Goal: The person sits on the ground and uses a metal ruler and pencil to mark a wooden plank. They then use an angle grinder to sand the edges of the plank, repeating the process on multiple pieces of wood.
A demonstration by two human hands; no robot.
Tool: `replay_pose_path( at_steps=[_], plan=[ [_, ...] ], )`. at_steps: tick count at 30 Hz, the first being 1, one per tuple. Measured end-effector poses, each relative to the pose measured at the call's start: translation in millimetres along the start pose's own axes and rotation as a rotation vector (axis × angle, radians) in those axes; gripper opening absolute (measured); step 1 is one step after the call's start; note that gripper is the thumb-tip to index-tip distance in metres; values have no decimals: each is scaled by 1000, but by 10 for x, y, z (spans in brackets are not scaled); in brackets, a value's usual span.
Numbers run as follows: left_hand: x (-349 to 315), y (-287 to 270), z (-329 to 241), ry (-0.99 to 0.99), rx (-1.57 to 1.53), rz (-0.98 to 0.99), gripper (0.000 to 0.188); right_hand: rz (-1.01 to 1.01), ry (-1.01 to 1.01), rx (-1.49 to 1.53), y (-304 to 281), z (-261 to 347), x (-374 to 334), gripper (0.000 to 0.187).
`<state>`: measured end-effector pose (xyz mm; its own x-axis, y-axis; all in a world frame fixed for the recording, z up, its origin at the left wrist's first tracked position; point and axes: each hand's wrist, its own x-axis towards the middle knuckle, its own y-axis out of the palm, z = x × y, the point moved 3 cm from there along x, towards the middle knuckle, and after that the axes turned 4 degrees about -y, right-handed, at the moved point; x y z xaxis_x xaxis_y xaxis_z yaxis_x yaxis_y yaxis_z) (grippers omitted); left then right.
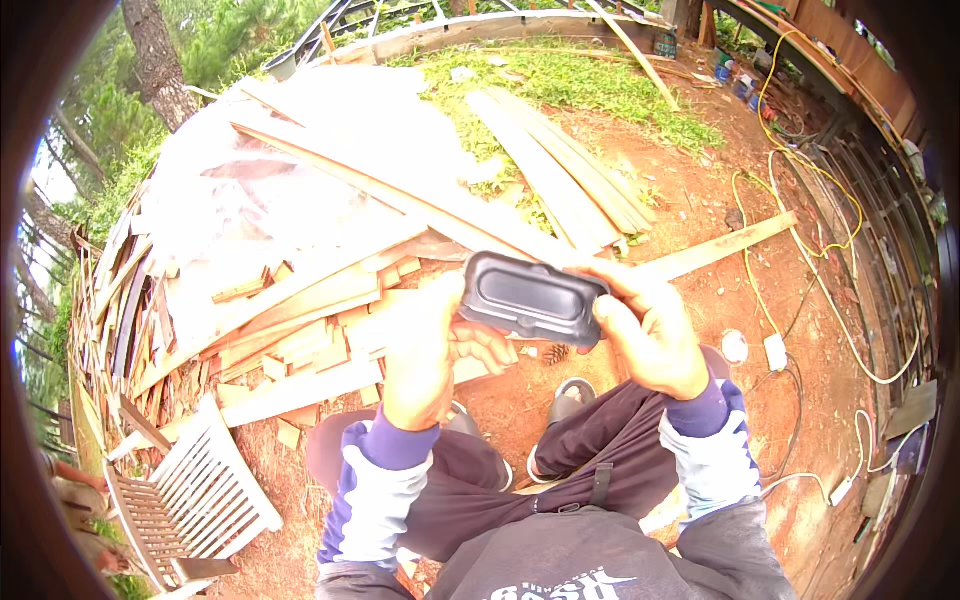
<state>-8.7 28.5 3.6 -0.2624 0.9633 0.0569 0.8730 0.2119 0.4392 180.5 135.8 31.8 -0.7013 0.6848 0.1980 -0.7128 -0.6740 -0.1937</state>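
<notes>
Black rectangular case [535, 298] between grips: right grip [655, 330] pinches one end; left grip [420, 350] half-curled at the other, hold unclear, likely steadying. Wood offcuts [332, 347] left of left grip.

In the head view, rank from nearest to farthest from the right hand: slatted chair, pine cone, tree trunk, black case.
From the right hand:
1. Black case: held, at its left
2. Pine cone: on the ground
3. Slatted chair: lower left
4. Tree trunk: background, upper left
</notes>
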Motion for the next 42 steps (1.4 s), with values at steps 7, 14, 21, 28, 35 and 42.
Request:
replay_pose_path(
  at_steps=[7, 14, 21, 28, 35, 42],
  plan=[
    [-84, 174, 70, -239, -2, -198, 36, 167, -312, -390, 255, 77, -125, 66],
    [-7, 125, 550, -297, -34, -190, 32, 94, -223, -767, 331, -265, -300, 79],
    [90, 461, 806, -252, 8, -14, 31, -94, -197, -801, 94, -368, -631, 79],
    [-91, 468, 1183, -352, 189, 42, 23, -575, 14, -930, -526, -374, -1536, 64],
    [-351, 494, 1344, -413, 284, 196, 18, -923, 317, -627, -682, -786, -2371, 50],
    [-16, 190, 591, -230, 310, 47, 20, -918, 53, -694, -818, -721, -1818, 62]
  ],
)
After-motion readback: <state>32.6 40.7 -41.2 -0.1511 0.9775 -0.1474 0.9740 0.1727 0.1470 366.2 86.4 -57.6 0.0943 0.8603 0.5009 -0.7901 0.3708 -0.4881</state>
